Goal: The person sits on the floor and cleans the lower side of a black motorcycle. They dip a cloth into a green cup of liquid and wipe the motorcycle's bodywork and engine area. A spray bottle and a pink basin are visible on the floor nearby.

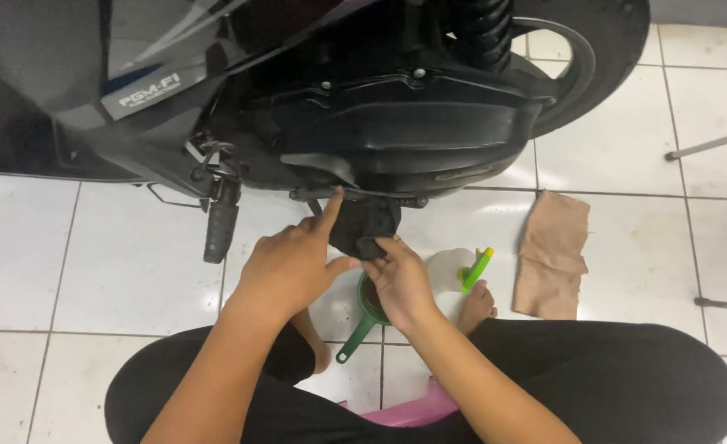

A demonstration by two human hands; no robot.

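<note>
A black scooter engine case (396,123) fills the top of the head view, above a white tiled floor. My left hand (289,267) reaches up under it, index finger touching the case's lower edge beside a dark rag (363,224). My right hand (398,279) pinches the bottom of that rag, which hangs from the underside of the engine. Directly below my right hand sits a green funnel-like scoop (362,322) with a long handle, partly hidden by the hand.
A folded brown cloth (553,253) lies on the tiles at right. A white container with a green and yellow spout (472,270) stands by my bare foot (476,306). The footpeg (219,230) hangs at left; the rear wheel (602,57) is upper right. A pink stool edge (413,409) shows below.
</note>
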